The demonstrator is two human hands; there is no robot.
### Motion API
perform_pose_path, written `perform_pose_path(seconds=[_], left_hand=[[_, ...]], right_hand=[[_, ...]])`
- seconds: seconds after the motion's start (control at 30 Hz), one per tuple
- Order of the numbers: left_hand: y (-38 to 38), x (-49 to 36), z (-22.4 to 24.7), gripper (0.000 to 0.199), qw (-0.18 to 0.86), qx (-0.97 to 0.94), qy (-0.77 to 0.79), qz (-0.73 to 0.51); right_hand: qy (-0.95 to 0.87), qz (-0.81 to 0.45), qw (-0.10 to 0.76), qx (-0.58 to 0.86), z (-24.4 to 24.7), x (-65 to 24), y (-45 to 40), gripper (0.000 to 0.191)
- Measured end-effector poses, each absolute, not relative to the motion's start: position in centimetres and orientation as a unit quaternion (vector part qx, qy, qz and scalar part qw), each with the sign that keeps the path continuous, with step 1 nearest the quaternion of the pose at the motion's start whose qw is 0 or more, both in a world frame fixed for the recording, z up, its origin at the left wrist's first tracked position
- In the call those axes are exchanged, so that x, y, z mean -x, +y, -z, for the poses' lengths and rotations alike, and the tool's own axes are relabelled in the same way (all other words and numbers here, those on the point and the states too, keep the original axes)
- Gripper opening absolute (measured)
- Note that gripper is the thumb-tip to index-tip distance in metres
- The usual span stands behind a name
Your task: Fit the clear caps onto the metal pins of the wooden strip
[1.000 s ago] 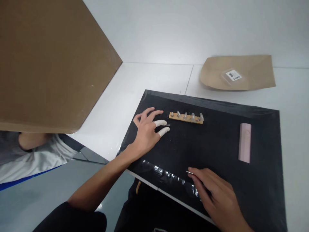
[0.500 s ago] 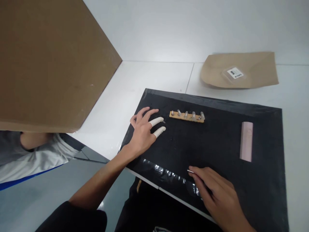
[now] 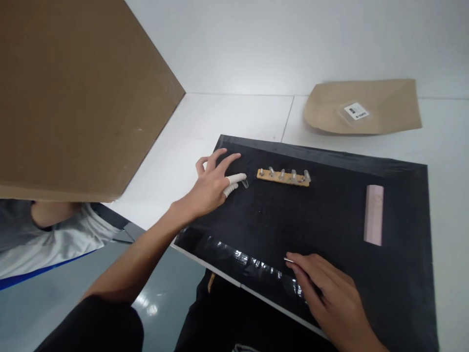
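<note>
My left hand (image 3: 210, 190) is over the left part of a black mat (image 3: 311, 220), its other fingers spread. White finger cots cover the thumb and index finger. At the index fingertip is a small clear tube-like piece (image 3: 245, 184), which the finger seems to touch; I see no grip on it. My right hand (image 3: 330, 288) rests at the mat's front edge, closed around a thin metal tool (image 3: 288, 259) of which only the silver tip shows. To the right of my left hand lies a yellowish strip (image 3: 284, 180) carrying several upright pegs, most under clear sleeves.
A pink bar-shaped object (image 3: 374, 215) lies on the mat's right side. Behind the mat, a brown paper bag (image 3: 395, 105) has a small labelled clear packet (image 3: 355, 112) on it. A large cardboard panel (image 3: 80, 98) stands at left, with another person's arm (image 3: 54, 213) below it.
My left hand has shifted slightly left and back, with thumb and index finger closer together. More of the clear piece now shows by the index fingertip. My right hand has stayed still.
</note>
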State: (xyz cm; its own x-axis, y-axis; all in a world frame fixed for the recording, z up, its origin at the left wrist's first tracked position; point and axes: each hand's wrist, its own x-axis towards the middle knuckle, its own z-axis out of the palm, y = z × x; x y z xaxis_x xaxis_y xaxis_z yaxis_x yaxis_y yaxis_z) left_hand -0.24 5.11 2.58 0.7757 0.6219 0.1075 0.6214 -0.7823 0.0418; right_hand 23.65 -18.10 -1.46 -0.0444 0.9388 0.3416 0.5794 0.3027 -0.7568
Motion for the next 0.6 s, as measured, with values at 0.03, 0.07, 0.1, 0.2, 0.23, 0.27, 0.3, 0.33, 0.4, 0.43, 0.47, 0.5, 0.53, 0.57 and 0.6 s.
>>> perform_pose_path(seconds=[0.03,0.07,0.1,0.2,0.23,0.27,0.3,0.33,0.4,0.43,0.47,0.5,0.53,0.57,0.6], left_hand=[[5.6,0.3,-2.8,0.037,0.0,-0.952,0.304,-0.043],[6.1,0.3,-3.0,0.037,0.001,-0.958,0.284,-0.036],[6.5,0.2,-3.2,0.036,0.005,-0.962,0.271,-0.034],[7.6,-0.2,-3.6,0.027,0.027,-0.965,0.256,-0.039],[7.8,-0.3,-3.7,0.024,0.034,-0.966,0.253,-0.04],[8.0,-0.4,-3.7,0.022,0.039,-0.967,0.249,-0.039],[8.1,-0.4,-3.8,0.022,0.042,-0.968,0.245,-0.037],[8.2,-0.5,-3.9,0.021,0.044,-0.969,0.241,-0.036],[8.2,-0.6,-4.1,0.02,0.04,-0.97,0.236,-0.036],[8.1,-0.6,-4.2,0.02,0.037,-0.971,0.233,-0.038],[8.0,-0.6,-4.3,0.02,0.035,-0.971,0.232,-0.041],[7.9,-0.7,-4.4,0.019,0.034,-0.972,0.23,-0.042],[7.9,-0.7,-4.4,0.019,0.035,-0.972,0.229,-0.042],[7.8,-0.8,-4.5,0.019,0.039,-0.972,0.227,-0.038],[7.8,-0.8,-4.5,0.023,0.045,-0.973,0.224,-0.03]], right_hand=[[-0.69,-0.213,0.42,0.55,1.4,-23.6,-18.1,0.02],[-0.69,-0.21,0.422,0.549,1.4,-23.6,-18.0,0.02],[-0.689,-0.208,0.424,0.549,1.3,-23.6,-18.0,0.019],[-0.687,-0.207,0.427,0.551,1.2,-23.6,-18.0,0.02],[-0.686,-0.208,0.428,0.551,1.3,-23.6,-18.0,0.02],[-0.685,-0.209,0.429,0.551,1.3,-23.6,-18.0,0.02],[-0.685,-0.209,0.43,0.55,1.3,-23.5,-18.0,0.019],[-0.686,-0.209,0.43,0.549,1.3,-23.5,-18.0,0.019],[-0.689,-0.209,0.426,0.548,1.4,-23.5,-18.0,0.019],[-0.69,-0.208,0.425,0.548,1.4,-23.6,-18.0,0.019],[-0.691,-0.205,0.425,0.548,1.4,-23.6,-18.0,0.019],[-0.692,-0.203,0.425,0.548,1.4,-23.6,-18.0,0.019],[-0.692,-0.199,0.426,0.548,1.4,-23.6,-18.1,0.019],[-0.692,-0.197,0.427,0.548,1.4,-23.7,-18.1,0.019],[-0.692,-0.197,0.426,0.549,1.4,-23.7,-18.0,0.019]])
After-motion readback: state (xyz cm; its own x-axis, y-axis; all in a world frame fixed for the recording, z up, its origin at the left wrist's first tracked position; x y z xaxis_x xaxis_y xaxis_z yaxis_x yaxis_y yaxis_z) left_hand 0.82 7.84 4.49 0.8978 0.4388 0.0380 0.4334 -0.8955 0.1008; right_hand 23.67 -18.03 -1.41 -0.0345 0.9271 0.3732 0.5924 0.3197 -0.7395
